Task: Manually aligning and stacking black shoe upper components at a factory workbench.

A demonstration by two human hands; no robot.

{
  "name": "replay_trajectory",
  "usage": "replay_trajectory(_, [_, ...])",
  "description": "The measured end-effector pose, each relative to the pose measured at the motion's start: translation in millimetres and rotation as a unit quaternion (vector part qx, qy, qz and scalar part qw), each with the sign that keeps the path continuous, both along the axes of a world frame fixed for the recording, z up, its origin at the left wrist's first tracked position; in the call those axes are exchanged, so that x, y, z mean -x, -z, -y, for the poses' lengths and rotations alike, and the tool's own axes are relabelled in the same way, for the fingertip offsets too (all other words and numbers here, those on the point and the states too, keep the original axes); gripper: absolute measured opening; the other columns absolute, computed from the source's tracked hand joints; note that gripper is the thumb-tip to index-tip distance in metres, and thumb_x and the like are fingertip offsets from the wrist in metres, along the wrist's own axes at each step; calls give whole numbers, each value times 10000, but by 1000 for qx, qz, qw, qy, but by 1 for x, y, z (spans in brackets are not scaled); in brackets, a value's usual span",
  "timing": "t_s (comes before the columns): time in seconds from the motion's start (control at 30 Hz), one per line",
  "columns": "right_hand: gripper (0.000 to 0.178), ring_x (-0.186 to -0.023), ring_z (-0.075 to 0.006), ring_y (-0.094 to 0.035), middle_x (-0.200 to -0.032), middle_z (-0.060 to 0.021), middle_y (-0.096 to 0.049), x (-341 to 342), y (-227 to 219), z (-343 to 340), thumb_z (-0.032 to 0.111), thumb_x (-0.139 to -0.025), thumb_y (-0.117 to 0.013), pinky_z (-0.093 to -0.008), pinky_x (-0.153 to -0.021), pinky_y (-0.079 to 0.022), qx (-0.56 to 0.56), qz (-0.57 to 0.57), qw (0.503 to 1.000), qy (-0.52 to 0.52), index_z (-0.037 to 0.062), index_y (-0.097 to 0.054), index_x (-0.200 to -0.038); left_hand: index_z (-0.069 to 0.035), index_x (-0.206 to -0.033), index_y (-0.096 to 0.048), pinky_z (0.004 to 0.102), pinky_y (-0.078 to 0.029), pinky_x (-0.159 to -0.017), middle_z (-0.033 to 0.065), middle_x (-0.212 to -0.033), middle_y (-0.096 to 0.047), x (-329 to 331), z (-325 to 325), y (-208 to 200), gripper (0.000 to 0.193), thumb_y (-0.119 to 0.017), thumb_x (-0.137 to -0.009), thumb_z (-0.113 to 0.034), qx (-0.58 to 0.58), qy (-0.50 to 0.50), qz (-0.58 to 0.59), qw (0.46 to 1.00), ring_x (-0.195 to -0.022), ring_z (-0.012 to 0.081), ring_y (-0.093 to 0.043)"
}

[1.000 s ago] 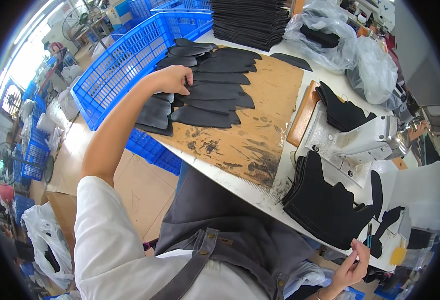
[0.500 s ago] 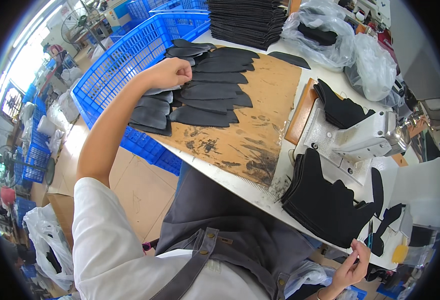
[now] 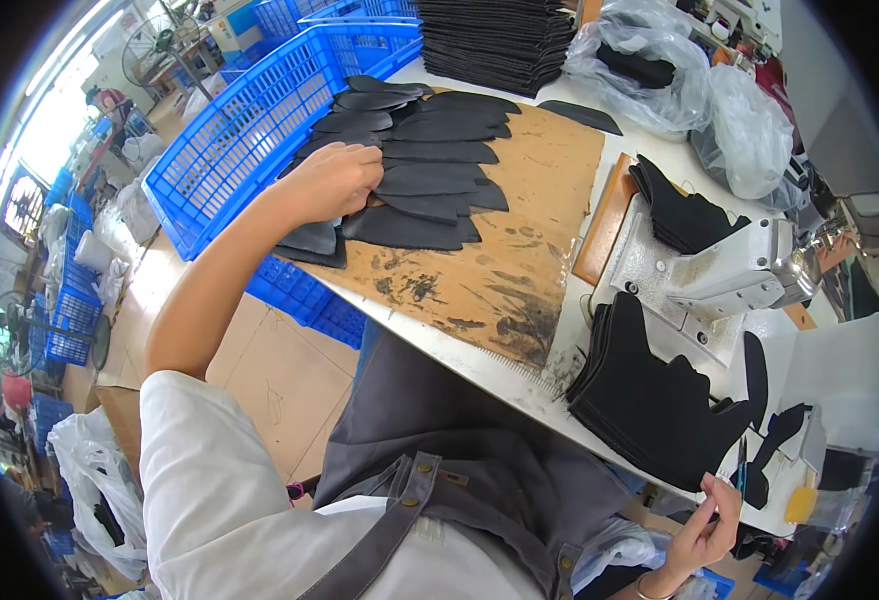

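Leaf-shaped black pieces (image 3: 440, 153) lie in overlapping rows on a brown, stained board (image 3: 530, 240). My left hand (image 3: 338, 182) is over the left side of these rows, its fingers curled and closed; what they hold, if anything, is hidden. At the table's near right edge, my right hand (image 3: 705, 528) has its thumb and fingertips drawn together, and I cannot make out anything in them. Just beyond those fingertips is a slim tool (image 3: 742, 468) with a teal part. A stack of black cut fabric pieces (image 3: 650, 395) sits beside it.
A white machine (image 3: 730, 285) stands at the right of the table. Behind the board rises a tall stack of black pieces (image 3: 495, 45), with clear plastic bags (image 3: 745, 130) to its right. A blue crate (image 3: 230, 130) adjoins the table at the left.
My left hand has moved nearer along the rows of black pieces, uncovering those at the far left and covering nearer ones. My right hand has hardly moved.
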State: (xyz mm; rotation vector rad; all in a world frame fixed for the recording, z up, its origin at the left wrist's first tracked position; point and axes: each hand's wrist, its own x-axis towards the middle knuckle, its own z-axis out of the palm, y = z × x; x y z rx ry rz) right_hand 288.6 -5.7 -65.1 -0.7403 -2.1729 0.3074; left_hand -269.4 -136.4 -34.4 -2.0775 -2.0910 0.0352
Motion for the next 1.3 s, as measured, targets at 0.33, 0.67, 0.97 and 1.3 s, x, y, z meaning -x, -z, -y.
replay_trajectory(0.33, [276,-731,-314,-634,-914,-168,-665,86,-69,-12,-57,-710,-581,-355,-648,-517,-107,91,968,-206,-21,-611,-982,-62,-891,-503,435,-470,-634,114,-872,-603,-6,-12,-20,91,-552,-826,-102,-180,-72,86,977,-749,348,-598])
replay_trajectory(0.67, [734,-1088,-322,-525,-1237,-161,-515,245,-72,-7,171,-708,-738,-383,-870,-469,-96,205,941,-251,-11,-385,-1325,3,-877,-599,276,-487,-638,75,-812,-636,-3,-25,-21,126,-621,-798,-92,-279,-172,297,897,-664,123,-584])
replay_trajectory(0.97, [855,-960,-236,-572,-1021,-120,-578,411,-12,-7,87,-681,-701,-364,-767,-482,-177,174,946,-207,0,-288,-1425,-18,-1032,-605,263,-479,-630,95,-1014,-658,3,-3,-11,258,-628,-782,-80,-239,-124,391,880,-677,120,-601])
replay_trajectory(1.3, [660,-816,-208,-595,-1050,-100,-593,409,-17,-29,118,-768,-615,-314,-688,-504,-357,171,879,-266,70,-399,-1390,-77,-1295,-496,403,-300,-1095,141,-1413,-430,42,50,17,471,-604,-841,-138,-167,-165,171,957,-1295,322,-409])
